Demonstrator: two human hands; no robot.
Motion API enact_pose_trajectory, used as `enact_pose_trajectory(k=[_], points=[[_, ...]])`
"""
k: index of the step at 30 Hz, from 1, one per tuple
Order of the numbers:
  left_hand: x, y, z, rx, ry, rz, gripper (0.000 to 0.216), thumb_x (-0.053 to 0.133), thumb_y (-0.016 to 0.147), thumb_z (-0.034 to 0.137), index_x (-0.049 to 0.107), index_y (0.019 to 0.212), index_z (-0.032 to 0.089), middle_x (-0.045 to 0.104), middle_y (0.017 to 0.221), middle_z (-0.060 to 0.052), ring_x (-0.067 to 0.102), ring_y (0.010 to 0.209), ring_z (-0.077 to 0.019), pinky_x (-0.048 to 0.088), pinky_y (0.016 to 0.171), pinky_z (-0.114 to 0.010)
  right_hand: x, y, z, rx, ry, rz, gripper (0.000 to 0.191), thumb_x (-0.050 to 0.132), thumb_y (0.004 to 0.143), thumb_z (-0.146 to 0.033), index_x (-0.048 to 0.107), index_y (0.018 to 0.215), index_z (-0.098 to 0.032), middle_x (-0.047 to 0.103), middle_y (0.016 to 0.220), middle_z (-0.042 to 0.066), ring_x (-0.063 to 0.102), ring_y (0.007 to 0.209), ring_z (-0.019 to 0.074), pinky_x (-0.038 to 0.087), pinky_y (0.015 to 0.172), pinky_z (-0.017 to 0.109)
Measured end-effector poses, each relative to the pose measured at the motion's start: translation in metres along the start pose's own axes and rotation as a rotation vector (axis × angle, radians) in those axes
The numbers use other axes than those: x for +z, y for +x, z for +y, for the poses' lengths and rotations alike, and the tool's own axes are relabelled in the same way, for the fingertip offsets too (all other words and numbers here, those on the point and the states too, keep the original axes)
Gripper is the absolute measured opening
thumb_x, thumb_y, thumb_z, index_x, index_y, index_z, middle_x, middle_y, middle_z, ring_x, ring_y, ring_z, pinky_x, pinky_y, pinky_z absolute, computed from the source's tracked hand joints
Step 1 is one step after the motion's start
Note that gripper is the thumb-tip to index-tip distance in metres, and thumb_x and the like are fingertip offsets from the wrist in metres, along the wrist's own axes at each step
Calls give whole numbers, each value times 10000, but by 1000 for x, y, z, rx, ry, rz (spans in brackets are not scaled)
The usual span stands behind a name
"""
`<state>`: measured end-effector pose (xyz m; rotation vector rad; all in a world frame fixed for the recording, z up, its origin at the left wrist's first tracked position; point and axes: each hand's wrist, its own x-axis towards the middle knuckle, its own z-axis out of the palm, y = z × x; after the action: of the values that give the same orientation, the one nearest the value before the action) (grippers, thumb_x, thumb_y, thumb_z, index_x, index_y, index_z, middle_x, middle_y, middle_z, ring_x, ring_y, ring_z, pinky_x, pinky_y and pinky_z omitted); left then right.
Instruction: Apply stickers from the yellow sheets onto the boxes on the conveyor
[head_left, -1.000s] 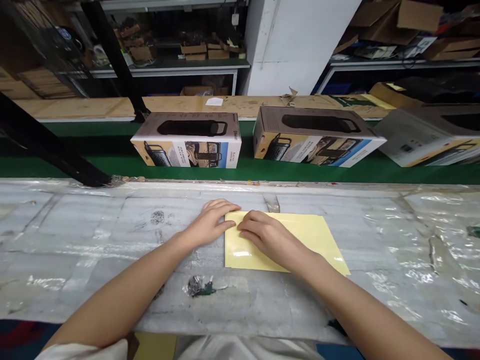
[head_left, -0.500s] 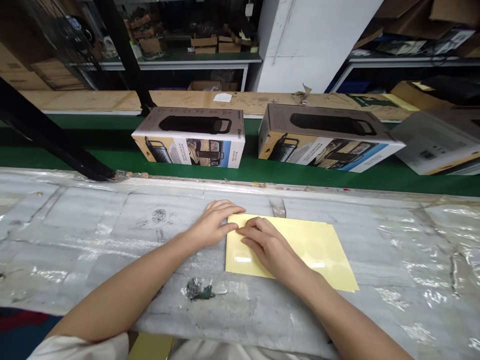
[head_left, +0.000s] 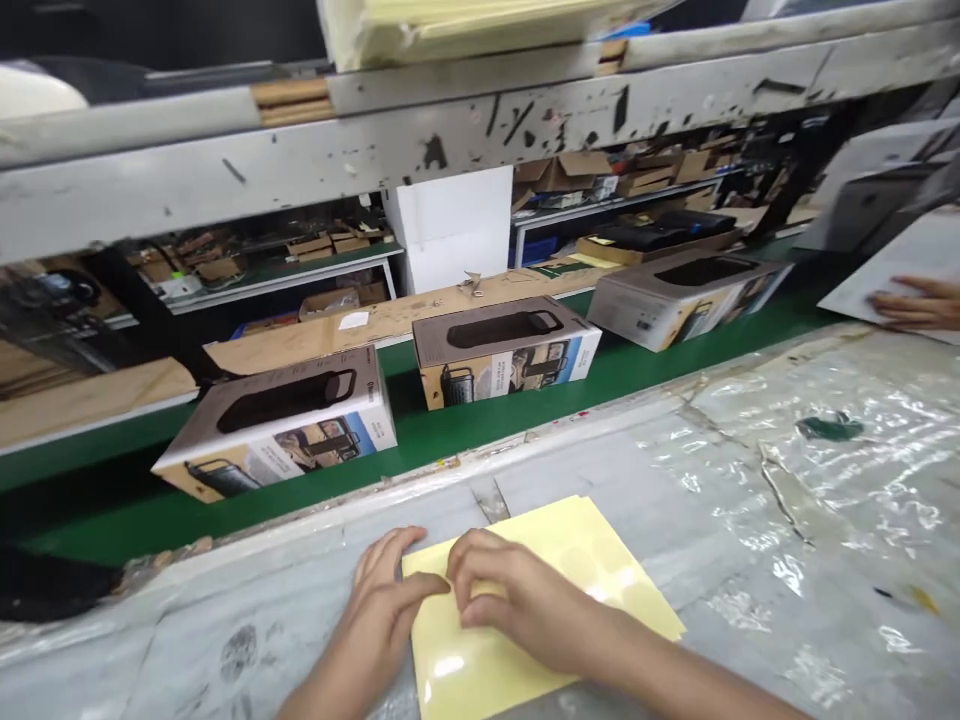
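Yellow sheets (head_left: 547, 560), stacked with their edges slightly offset, lie on the plastic-covered table; faint glossy circles show on the top one. My left hand (head_left: 379, 610) rests at the sheets' left edge, fingers stretched out and thumb reaching over the top sheet. Just right of that thumb, my right hand (head_left: 517, 595) is over the sheet with its fingers curled and pinched together. Whatever lies between those right fingertips is hidden.
Beyond the table runs a green conveyor belt (head_left: 405, 430) bearing printed speaker boxes, including a near-left one (head_left: 292, 410) and a middle one (head_left: 502, 345). Another person's hand (head_left: 919, 303) touches a white panel at right. A scuffed shelf beam (head_left: 450, 150) crosses above, carrying yellow sheets.
My view has swung up and to the right, bringing the overhead shelf and another person's hand into sight. The boxes have shifted relative to the table. Both my hands stay at the sheet's left part.
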<state>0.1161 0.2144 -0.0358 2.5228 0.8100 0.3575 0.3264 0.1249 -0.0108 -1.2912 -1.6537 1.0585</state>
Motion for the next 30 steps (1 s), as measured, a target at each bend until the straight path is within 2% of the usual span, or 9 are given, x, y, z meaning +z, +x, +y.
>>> enact_pose_trajectory(k=[3, 6, 9, 11, 14, 17, 21, 26, 30], points=[[-4, -2, 12, 35, 195, 31, 388, 519, 929, 74, 785, 1017, 343, 483, 1519, -70, 420, 1405, -344, 409, 1112, -631, -47, -1, -4, 75, 185, 29, 90, 675, 846, -142, 631, 795, -202, 645, 917, 17, 625, 906, 190, 475, 862, 319], [-19, 24, 31, 78, 266, -21, 402, 493, 891, 5, 781, 897, 286, 538, 1447, -87, 464, 1354, -347, 419, 1086, -642, -104, 5, 9, 59, 150, 109, 102, 640, 870, -283, 606, 815, -205, 629, 794, 9, 612, 771, 184, 482, 725, 304], [-37, 93, 53, 135, 200, -44, 351, 489, 937, 51, 751, 1039, 262, 600, 1351, -95, 536, 1288, -300, 474, 1068, -535, -156, 23, 32, -58, -90, 284, 116, 619, 876, -314, 598, 934, -216, 659, 838, 27, 631, 786, 199, 504, 723, 322], [-44, 158, 63, 152, 190, 56, 299, 587, 960, 161, 675, 1239, 223, 547, 1438, -130, 486, 1367, -302, 429, 1133, -509, -184, 42, 45, -152, -268, 387, 164, 607, 892, -311, 582, 1031, -226, 675, 884, 42, 642, 797, 211, 524, 739, 342], [-40, 250, 67, 109, 302, 183, 572, 766, 882, 251, 554, 1407, 174, 341, 1629, -167, 265, 1532, -338, 269, 1241, -534, -214, 72, 57, -286, -485, 473, 163, 572, 927, -280, 572, 1083, -235, 679, 925, 63, 652, 812, 229, 545, 760, 367], [-25, 302, 58, 58, 380, 218, 574, 783, 875, 224, 569, 1407, 210, 430, 1596, -118, 348, 1502, -308, 265, 1247, -489, -234, 102, 63, -414, -660, 502, 191, 499, 960, -220, 568, 1137, -222, 679, 965, 92, 659, 893, 263, 552, 799, 392], [-9, 312, 44, 56, 391, 324, 387, 713, 934, 214, 650, 1313, 260, 604, 1453, -50, 494, 1395, -270, 363, 1172, -435, -248, 129, 73, -509, -885, 447, 236, 457, 986, -192, 582, 1186, -197, 680, 991, 120, 641, 947, 293, 543, 821, 414], [-7, 307, 39, 68, 383, 375, 336, 743, 905, 195, 687, 1233, 246, 641, 1400, -48, 535, 1338, -268, 395, 1124, -423, -251, 144, 78, -481, -1057, 398, 271, 461, 999, -170, 613, 1223, -191, 699, 1064, 140, 630, 1009, 310, 528, 879, 440], [-8, 307, 36, 73, 368, 370, 335, 720, 921, 194, 675, 1252, 225, 633, 1402, -72, 532, 1335, -280, 389, 1119, -434, -254, 143, 77, -410, -1038, 372, 316, 489, 1009, -201, 587, 1310, -211, 680, 1197, 142, 618, 1133, 322, 513, 972, 472]])
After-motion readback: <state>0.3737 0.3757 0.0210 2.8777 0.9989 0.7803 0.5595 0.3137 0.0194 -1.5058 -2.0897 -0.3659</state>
